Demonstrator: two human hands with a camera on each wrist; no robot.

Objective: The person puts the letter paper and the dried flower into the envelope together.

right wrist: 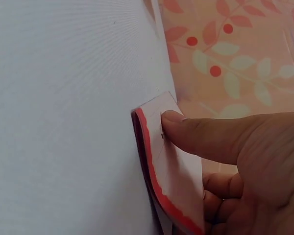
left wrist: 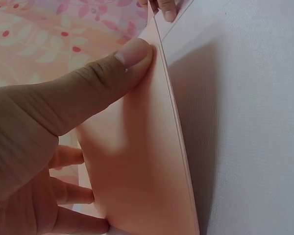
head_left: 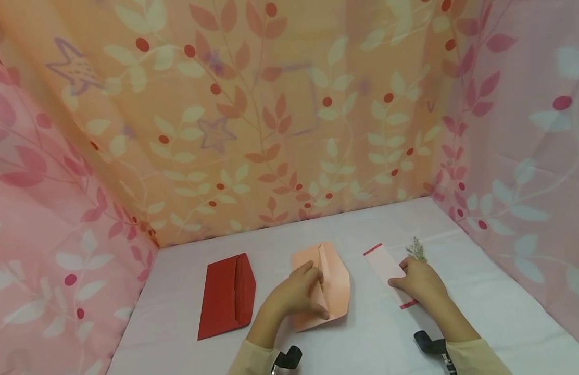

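Note:
My left hand (head_left: 296,291) grips a peach envelope (head_left: 335,284) in the middle of the table, its flap opened out to the right. In the left wrist view the thumb lies on the face of the envelope (left wrist: 137,161) and the other fingers reach its far edge. On the right, my right hand (head_left: 423,281) pinches a pale pink card (head_left: 383,264) with a red band at each end. The right wrist view shows the thumb pressed on the card (right wrist: 169,156) by its red-edged end. A small sprig of greenery (head_left: 416,250) pokes out just beyond the right hand.
A red envelope (head_left: 219,297) lies at the left of the peach one, with its flap side to the right. White cloth (head_left: 364,344) covers the table. Leaf-patterned curtains (head_left: 252,130) stand behind it and on both sides.

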